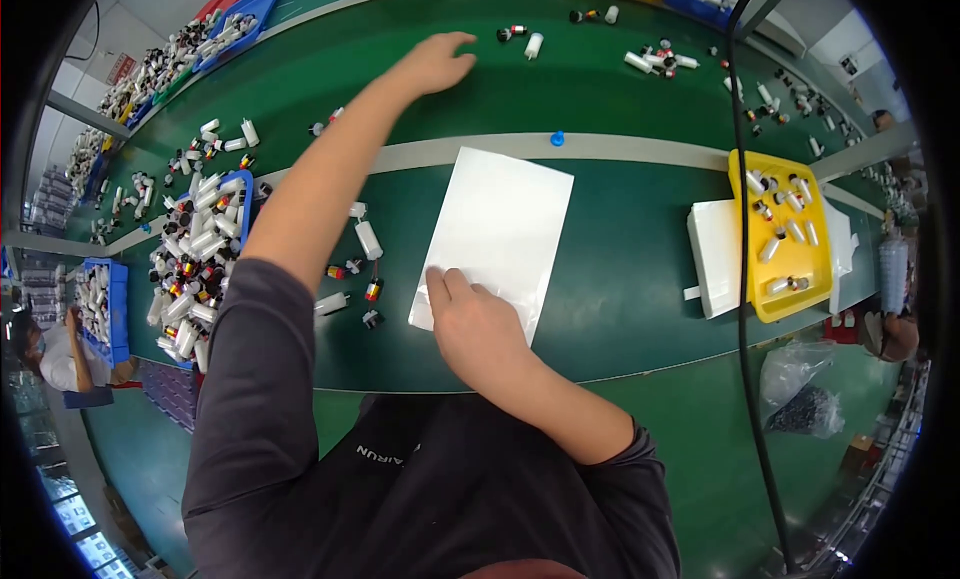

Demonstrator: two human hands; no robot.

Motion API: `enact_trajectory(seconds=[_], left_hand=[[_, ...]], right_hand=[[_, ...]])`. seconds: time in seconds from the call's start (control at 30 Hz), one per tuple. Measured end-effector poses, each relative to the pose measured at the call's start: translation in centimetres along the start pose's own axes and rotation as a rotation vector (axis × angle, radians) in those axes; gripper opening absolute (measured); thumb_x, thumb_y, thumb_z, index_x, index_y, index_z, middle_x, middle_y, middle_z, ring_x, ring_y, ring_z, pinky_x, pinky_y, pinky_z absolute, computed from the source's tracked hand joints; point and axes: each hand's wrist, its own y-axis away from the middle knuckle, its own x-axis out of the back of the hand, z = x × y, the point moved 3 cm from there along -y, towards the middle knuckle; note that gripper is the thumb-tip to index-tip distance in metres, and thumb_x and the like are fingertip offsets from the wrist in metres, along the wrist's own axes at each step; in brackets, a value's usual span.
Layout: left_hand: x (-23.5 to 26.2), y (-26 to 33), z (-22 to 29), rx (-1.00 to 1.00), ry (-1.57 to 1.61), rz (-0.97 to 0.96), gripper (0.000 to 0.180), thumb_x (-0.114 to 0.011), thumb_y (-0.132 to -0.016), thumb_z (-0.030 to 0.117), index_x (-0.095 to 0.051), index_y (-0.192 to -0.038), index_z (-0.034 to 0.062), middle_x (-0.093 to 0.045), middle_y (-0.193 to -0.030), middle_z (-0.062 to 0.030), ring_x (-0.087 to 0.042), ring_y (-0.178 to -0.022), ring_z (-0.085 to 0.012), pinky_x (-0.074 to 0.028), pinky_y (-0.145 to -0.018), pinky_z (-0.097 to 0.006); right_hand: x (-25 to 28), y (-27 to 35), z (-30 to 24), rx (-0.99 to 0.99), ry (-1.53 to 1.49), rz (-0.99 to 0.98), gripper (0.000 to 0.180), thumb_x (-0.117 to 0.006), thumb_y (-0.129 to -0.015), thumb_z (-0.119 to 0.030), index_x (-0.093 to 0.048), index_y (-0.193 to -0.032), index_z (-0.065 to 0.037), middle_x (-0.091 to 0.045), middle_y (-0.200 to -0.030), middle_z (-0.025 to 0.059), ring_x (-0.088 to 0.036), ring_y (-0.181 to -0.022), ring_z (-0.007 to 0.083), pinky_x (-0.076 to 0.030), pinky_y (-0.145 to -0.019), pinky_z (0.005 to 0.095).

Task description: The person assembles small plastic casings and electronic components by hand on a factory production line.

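Note:
My left hand [440, 64] reaches out over the green conveyor belt [430, 114], thumb and fingers apart and nothing in them. To its right on the belt are a small black-and-red part [512, 32] and a white cylinder [535, 46]. On the near work surface a flat white sheet [510, 209], possibly a folded carton, lies slightly tilted. My right hand [480, 329] rests on its lower end with the fingertips laid on top. Left of the sheet lie several loose pieces, among them a white cylinder [369, 240] and a red-yellow-black part [374, 289].
A blue bin [247, 199] heaped with white cylinders stands at my left. On the right, a yellow tray [822, 239] holding several pieces overlaps a white stack of flat cartons [714, 259]. A black cable [741, 159] hangs down there. A blue knob [557, 138] sits on the belt's rail.

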Motion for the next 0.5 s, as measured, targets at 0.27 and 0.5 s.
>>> enact_trajectory(seconds=[0.27,0.5], left_hand=[[-7.5,-3.1,5.7,0.317,-0.326,0.212,0.041,-0.071,-0.084,0.049,-0.073,-0.108,0.0164,-0.068,-0.110,-0.0106,-0.068,-0.099,-0.0274,-0.054,-0.085,-0.044],[-2.7,-0.5,2.3,0.208,0.424,0.439,0.026,-0.064,-0.090,0.032,-0.068,-0.096,0.0072,-0.069,-0.096,-0.0078,-0.067,-0.092,-0.0212,-0.051,-0.077,-0.036]], right_hand=[[-1.3,-0.7,0.4,-0.109,-0.094,-0.150,0.028,-0.066,-0.074,-0.004,-0.056,-0.099,0.004,-0.057,-0.092,0.0177,-0.065,-0.071,0.0313,-0.056,-0.062,0.0397],[-1.3,-0.9,1.3,-0.093,-0.220,-0.204,0.032,-0.069,-0.075,-0.006,-0.049,-0.098,0.004,-0.057,-0.091,0.0227,-0.063,-0.071,0.0387,-0.054,-0.066,0.0460]])
